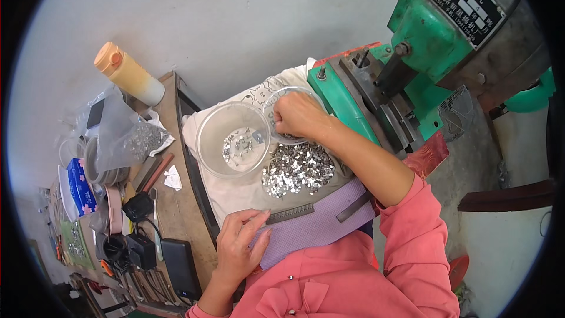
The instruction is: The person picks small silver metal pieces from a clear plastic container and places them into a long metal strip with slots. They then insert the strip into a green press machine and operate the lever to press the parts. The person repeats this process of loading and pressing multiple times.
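My right hand (pixel 299 116) reaches into a small clear round tub (pixel 272 106), its fingers curled downward. The fingertips and whatever they hold are hidden. My left hand (pixel 240 244) rests at the edge of a purple textured mat (pixel 321 227), thumb and fingers apart. Its index finger is close to the left end of a dark toothed metal strip (pixel 291 213); I cannot tell if they touch. A heap of shiny small metal pieces (pixel 299 169) lies on the cloth beyond the mat. Beside it stands a larger clear tub (pixel 206 141) with a few small pieces inside.
A green press machine (pixel 347 103) stands at the right, next to the tubs. Another dark metal strip (pixel 355 207) lies on the mat. The wooden table (pixel 182 209) at the left carries a yellow bottle (pixel 132 75), a plastic bag of pieces (pixel 138 141) and a black power bank (pixel 181 268).
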